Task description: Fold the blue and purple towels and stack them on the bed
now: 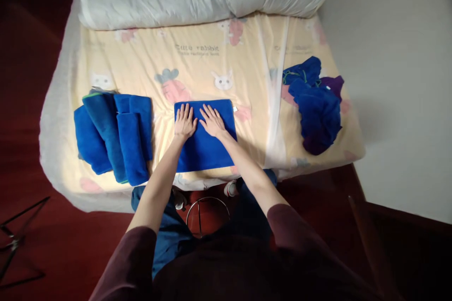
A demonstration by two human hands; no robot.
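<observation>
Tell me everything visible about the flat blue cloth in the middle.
The flat blue cloth is a roughly rectangular piece of soft-looking fabric, spread nearly smooth, with a small white tag at its right edge. It lies on the printed sheet near the front, between folded blue cloths on the left and a crumpled pile on the right. The left hand and right hand rest palm-down on its far part.

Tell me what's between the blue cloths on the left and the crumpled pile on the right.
In the head view, a flat blue cloth under the left hand and right hand, then a whitish band on the bedsheet.
</observation>
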